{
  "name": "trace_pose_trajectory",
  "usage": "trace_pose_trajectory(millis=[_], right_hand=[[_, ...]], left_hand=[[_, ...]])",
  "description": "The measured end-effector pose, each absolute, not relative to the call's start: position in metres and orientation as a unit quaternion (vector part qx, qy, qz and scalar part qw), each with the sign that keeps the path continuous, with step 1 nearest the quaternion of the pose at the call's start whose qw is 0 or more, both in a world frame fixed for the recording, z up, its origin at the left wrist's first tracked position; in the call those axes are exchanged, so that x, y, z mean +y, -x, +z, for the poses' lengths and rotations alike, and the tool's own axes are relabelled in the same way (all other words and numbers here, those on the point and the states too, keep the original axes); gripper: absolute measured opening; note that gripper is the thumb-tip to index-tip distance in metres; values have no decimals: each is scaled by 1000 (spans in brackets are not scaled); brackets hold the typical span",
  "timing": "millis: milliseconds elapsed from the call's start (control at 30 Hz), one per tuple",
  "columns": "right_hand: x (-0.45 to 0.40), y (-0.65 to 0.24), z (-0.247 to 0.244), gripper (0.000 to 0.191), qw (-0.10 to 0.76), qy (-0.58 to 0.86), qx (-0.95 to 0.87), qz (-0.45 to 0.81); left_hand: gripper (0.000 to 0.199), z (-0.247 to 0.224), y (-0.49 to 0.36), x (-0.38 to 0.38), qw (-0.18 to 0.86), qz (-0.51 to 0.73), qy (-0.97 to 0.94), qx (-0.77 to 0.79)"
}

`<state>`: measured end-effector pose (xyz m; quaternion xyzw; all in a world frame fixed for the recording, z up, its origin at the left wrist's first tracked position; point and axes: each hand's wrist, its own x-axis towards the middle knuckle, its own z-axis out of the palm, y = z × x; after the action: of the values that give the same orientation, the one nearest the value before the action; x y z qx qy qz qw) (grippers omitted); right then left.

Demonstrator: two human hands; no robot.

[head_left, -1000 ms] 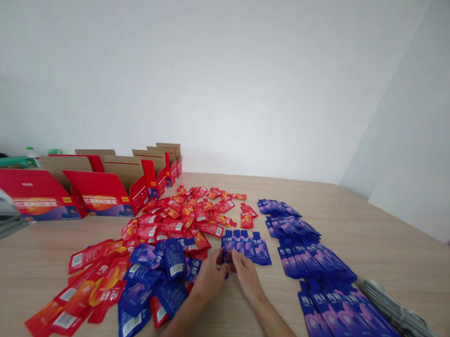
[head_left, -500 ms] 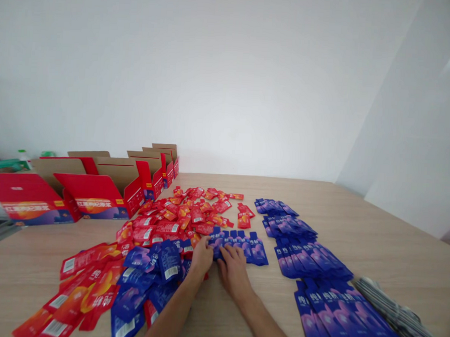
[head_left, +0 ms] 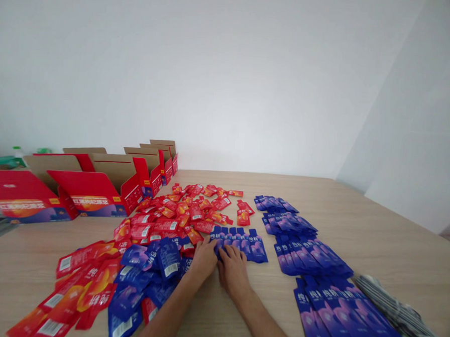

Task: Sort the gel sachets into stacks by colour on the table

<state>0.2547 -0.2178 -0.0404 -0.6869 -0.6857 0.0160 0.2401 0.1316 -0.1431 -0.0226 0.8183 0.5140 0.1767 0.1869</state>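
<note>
A row of several overlapping blue pouches (head_left: pixel 256 246) lies face up on the table in front of me. My left hand (head_left: pixel 205 258) is at the row's left end, its fingers bent onto the leftmost pouch. My right hand (head_left: pixel 234 267) rests beside it, fingers slightly apart on the lower edges of the pouches. Just left of my forearm is a loose heap of blue pouches (head_left: pixel 169 260). Behind and left of it spread many red pouches (head_left: pixel 196 212). To the right, several fanned stacks of blue pouches (head_left: pixel 309 256) run from back to front.
Open red cartons (head_left: pixel 99 197) stand along the left side up to the back. A striped cloth bundle (head_left: pixel 394 310) lies at the front right beside the nearest stack. Bigger red pouches (head_left: pixel 86 287) cover the front left. A white wall rises behind the table (head_left: pixel 303 185).
My left hand has shifted slightly down and right along the left end of the row. The view has tilted a little. My right hand stays at the lower edges.
</note>
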Motion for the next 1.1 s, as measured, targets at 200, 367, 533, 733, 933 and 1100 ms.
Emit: trace_pose_trajectory(millis=[200,367,533,733,933,1100], right_hand=[[-222,-255,-31,37,229,692,-685,15],[-223,-256,-27,34,226,690,-687,13],[-222,-255,-30,39,235,693,-682,9],[-220,-254,-36,46,219,700,-680,0],[-218,-255,-40,43,204,701,-683,-5],[-217,-254,-43,46,201,706,-680,-4]], left_hand=[[50,-21,-129,-140,142,140,-850,488],[36,-13,-134,-118,149,132,-818,539],[43,-13,-145,-111,138,125,-817,546],[37,-7,-141,-111,109,101,-837,526],[43,4,-124,-87,72,47,-855,511],[54,-6,-117,-79,55,18,-834,548]])
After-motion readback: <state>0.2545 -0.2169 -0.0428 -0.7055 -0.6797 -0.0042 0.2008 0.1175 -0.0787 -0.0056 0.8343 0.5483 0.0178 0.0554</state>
